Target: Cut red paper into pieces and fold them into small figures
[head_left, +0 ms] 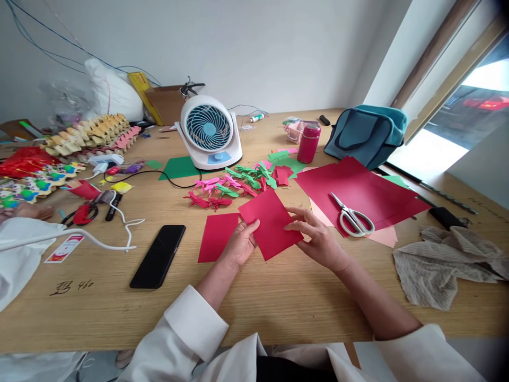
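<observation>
A red sheet of paper (pixel 270 223) is held tilted above the table between my two hands. My left hand (pixel 242 243) pinches its left edge, thumb on top. At the right edge, my right hand (pixel 318 236) has its fingertips on the sheet, with the thumb low near the corner. Another red paper piece (pixel 214 239) lies flat beside my left hand. White-handled scissors (pixel 356 220) rest on a stack of large red sheets (pixel 326 183) to the right. Just beyond my hands spreads a pile of cut paper pieces (pixel 238 180) in pink, green and red.
A white fan (pixel 209 130) stands at the back, near a red flask (pixel 309 143) and a blue bag (pixel 366 135). On the left lie a black phone (pixel 158 256) and a white cable (pixel 79 233). A crumpled cloth (pixel 441 260) is at the right. Another person's hand (pixel 34 211) shows far left.
</observation>
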`<state>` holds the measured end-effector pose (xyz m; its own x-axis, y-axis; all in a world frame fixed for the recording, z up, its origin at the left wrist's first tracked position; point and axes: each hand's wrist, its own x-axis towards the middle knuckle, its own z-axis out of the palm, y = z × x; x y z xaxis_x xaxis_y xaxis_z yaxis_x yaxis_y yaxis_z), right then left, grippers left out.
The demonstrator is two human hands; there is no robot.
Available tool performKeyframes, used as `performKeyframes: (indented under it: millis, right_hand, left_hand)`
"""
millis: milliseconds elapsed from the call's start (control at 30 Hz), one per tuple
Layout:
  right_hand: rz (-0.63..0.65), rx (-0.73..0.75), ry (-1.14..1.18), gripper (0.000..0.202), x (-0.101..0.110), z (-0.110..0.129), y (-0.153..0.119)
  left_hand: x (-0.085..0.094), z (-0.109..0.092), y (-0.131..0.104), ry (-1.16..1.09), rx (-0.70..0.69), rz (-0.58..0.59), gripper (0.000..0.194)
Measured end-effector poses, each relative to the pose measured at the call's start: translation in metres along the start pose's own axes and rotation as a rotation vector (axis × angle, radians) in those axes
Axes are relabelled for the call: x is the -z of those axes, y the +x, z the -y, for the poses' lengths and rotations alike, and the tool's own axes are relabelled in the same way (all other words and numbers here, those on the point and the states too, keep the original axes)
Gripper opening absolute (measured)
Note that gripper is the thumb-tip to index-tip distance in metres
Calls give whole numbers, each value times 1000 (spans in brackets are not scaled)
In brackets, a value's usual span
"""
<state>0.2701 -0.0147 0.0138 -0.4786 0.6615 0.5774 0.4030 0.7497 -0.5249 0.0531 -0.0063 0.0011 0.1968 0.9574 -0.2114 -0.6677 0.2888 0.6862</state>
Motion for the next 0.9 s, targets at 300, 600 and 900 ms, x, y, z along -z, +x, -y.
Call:
performKeyframes:
  millis: [300, 600, 900]
  right_hand:
    - [-35, -68, -29, 33, -2, 2, 0]
    - [-21, -165, -14, 21, -10, 2, -2]
    - [-23, -199, 51, 27, -25, -4, -7]
  left_hand:
    - [1, 2, 2, -49, -53, -168, 16]
    - [17, 5, 10, -70, -106, -246, 13]
    - [6, 6, 1, -91, -43, -108, 16]
